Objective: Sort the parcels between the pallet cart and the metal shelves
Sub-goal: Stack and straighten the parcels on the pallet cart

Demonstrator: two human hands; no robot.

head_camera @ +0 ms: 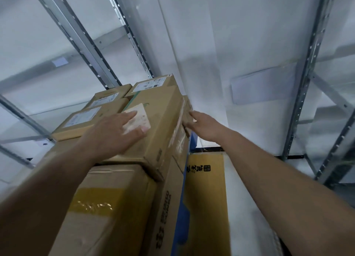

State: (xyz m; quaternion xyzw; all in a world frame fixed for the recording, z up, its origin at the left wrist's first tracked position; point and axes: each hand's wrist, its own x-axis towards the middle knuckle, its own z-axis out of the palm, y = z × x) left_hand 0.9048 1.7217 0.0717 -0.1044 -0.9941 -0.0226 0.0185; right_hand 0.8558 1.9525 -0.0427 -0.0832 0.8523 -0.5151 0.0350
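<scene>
1. Head view: nearest to us, below the top box (153, 125) that we take as our landmark, sits a taped carton (103, 207) with a yellow tape band across its face.
2. Just right of that carton and under the landmark's right edge, we see a tall carton (167, 203) with printed lettering down its side, a blue panel (182, 217) against it, and a yellow-brown carton (205, 188) further right.
3. Our left hand (117, 132) lies flat on the top box, fingers straight and spread over its pale label (137, 118).
4. Our right hand (199, 125) is at the landmark's right side, fingers curled round the taped edge there; both hands are apart, one on each side of the box.
5. Left of the landmark, two flatter labelled parcels (84, 121) lie side by side on the stack.
6. Behind the landmark stands another box (151, 84) with a white shipping label.
7. Beyond and on both sides of it rise the metal shelves (84, 44), grey perforated uprights against a white wall (230, 44).
</scene>
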